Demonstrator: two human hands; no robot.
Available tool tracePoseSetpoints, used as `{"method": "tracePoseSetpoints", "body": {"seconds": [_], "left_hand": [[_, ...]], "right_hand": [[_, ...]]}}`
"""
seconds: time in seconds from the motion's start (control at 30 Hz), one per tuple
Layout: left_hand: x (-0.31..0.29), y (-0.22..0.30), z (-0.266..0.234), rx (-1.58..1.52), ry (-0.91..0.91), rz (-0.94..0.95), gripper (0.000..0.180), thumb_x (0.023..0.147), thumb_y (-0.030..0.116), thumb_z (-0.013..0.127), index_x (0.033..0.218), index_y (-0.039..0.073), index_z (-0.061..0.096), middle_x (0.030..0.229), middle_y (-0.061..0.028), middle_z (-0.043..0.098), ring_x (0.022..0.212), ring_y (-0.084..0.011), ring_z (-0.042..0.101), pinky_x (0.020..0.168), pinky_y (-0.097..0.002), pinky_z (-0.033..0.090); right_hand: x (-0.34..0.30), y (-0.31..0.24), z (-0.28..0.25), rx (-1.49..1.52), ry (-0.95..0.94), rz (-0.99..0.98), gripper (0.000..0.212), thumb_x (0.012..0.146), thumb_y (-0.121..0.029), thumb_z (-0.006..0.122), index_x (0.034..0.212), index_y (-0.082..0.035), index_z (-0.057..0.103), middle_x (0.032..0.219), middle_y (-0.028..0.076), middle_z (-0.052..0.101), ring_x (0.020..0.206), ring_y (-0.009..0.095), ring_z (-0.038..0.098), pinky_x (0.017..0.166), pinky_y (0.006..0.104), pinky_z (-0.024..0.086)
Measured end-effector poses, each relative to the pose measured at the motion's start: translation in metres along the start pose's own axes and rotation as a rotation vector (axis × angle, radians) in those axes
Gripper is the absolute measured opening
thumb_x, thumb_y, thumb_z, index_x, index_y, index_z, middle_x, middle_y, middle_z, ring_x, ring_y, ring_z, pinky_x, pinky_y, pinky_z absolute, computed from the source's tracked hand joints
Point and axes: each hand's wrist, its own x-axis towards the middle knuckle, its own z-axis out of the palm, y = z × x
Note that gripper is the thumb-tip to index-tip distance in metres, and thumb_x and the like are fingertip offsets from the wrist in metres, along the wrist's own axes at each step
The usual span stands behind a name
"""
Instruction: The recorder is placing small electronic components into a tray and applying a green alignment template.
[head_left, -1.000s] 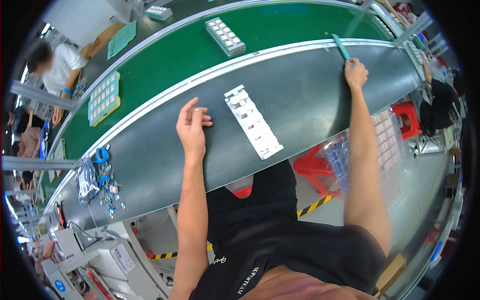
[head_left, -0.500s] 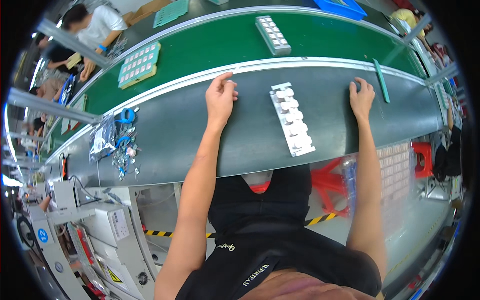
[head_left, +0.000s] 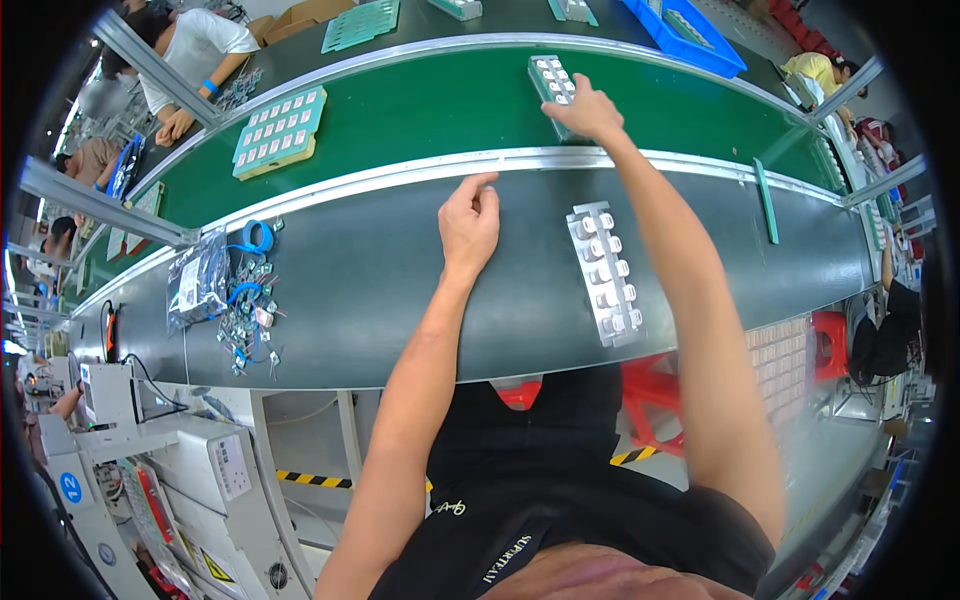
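Note:
My right hand (head_left: 592, 112) reaches over the green belt to a long grey block fixture (head_left: 546, 68) topped with two rows of small white pieces. Thumb and fingers straddle its near part and appear closed on it; the hand hides that end. My left hand (head_left: 468, 228) rests loosely curled above the dark work surface beside the rail, fingers partly apart, with nothing visible in it. Between my arms, on the dark surface, lies a second silver-grey fixture (head_left: 603, 285) carrying a row of white rounded pieces.
On the belt at left sits a pale green tray (head_left: 278, 130) with pinkish-white pieces. A plastic bag (head_left: 198, 280) and tangled small parts with blue rings (head_left: 258, 236) lie at left. A thin green strip (head_left: 766, 202) leans at right. A metal rail (head_left: 420, 180) borders the belt. Co-workers sit beyond.
My right hand has moved from the right side of the dark surface forward and left onto the fixture on the belt. The left hand stays loosely curled near the rail; the view has shifted slightly.

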Motion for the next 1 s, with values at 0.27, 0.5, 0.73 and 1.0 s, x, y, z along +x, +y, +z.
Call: {"method": "tracePoseSetpoints", "body": {"seconds": [0.27, 0.5, 0.73, 1.0], "left_hand": [[0.003, 0.009, 0.002, 0.106, -0.013, 0.015, 0.02, 0.09, 0.01, 0.059, 0.106, 0.008, 0.072, 0.071, -0.0111, 0.064, 0.061, -0.0239, 0.061, 0.063, -0.0363, 0.049], [0.0, 0.007, -0.002, 0.083, -0.009, 0.034, 0.021, 0.091, 0.011, 0.059, 0.107, 0.008, 0.071, 0.072, -0.0113, 0.064, 0.063, -0.0248, 0.061, 0.064, -0.0364, 0.05], [-0.004, 0.002, -0.004, 0.082, -0.027, 0.001, 0.022, 0.09, 0.012, 0.059, 0.108, 0.009, 0.072, 0.073, -0.0125, 0.066, 0.066, -0.027, 0.063, 0.065, -0.038, 0.05], [0.005, 0.013, 0.002, 0.184, -0.03, 0.023, 0.025, 0.091, 0.018, 0.057, 0.109, 0.013, 0.074, 0.078, -0.0151, 0.069, 0.074, -0.0332, 0.068, 0.071, -0.042, 0.052]], "right_hand": [[0.013, -0.04, 0.021, -0.151, -0.034, 0.12, 0.077, 0.079, -0.028, 0.071, 0.145, -0.014, 0.034, 0.125, 0.027, 0.056, 0.116, 0.042, 0.06, 0.092, 0.0499, 0.051], [0.021, -0.03, 0.0, -0.053, -0.015, 0.091, 0.087, 0.08, -0.025, 0.068, 0.154, -0.015, 0.023, 0.13, 0.028, 0.057, 0.12, 0.043, 0.059, 0.097, 0.0515, 0.05], [-0.03, 0.09, -0.067, -0.049, 0.211, 0.042, 0.09, 0.076, -0.033, 0.07, 0.152, -0.006, 0.029, 0.12, 0.029, 0.065, 0.11, 0.042, 0.065, 0.094, 0.0485, 0.052], [-0.14, 0.213, -0.114, -0.112, 0.29, 0.294, 0.086, 0.079, -0.034, 0.07, 0.15, -0.007, 0.032, 0.125, 0.028, 0.063, 0.116, 0.044, 0.061, 0.098, 0.051, 0.048]]}}
